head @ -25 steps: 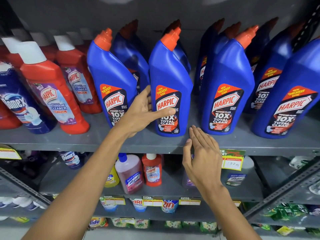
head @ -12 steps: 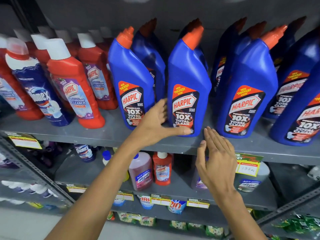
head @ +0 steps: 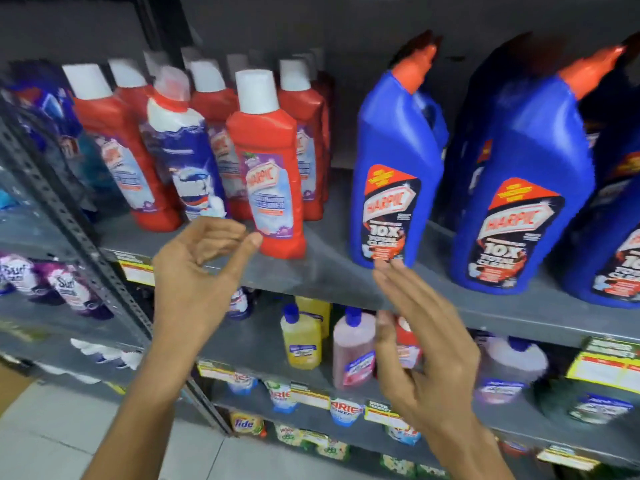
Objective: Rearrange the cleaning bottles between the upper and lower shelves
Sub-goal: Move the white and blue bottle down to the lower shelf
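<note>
Blue Harpic bottles with orange caps (head: 394,174) stand on the right of the grey upper shelf (head: 325,268). Red Harpic bottles with white caps (head: 268,161) crowd its left, with a dark blue Domex bottle (head: 188,157) among them. My left hand (head: 197,268) hovers open in front of the shelf edge, its fingertips close to the front red bottle's base, holding nothing. My right hand (head: 426,337) is open with fingers spread, just below the nearest blue bottle. On the lower shelf (head: 256,337) stand a yellow bottle (head: 301,337), a pink bottle (head: 353,355) and a small red one partly hidden by my right hand.
A slotted metal upright (head: 79,237) runs diagonally at the left, with purple detergent packs (head: 69,289) beyond it. Yellow price tags (head: 602,365) hang on the shelf edges. Detergent pouches (head: 343,410) fill the lowest shelves. Pale floor tiles (head: 52,427) show at bottom left.
The view has swung left, bringing the red bottles toward the centre. My left hand has come off the blue bottle and moved toward the red ones. My right hand has left the shelf edge.
</note>
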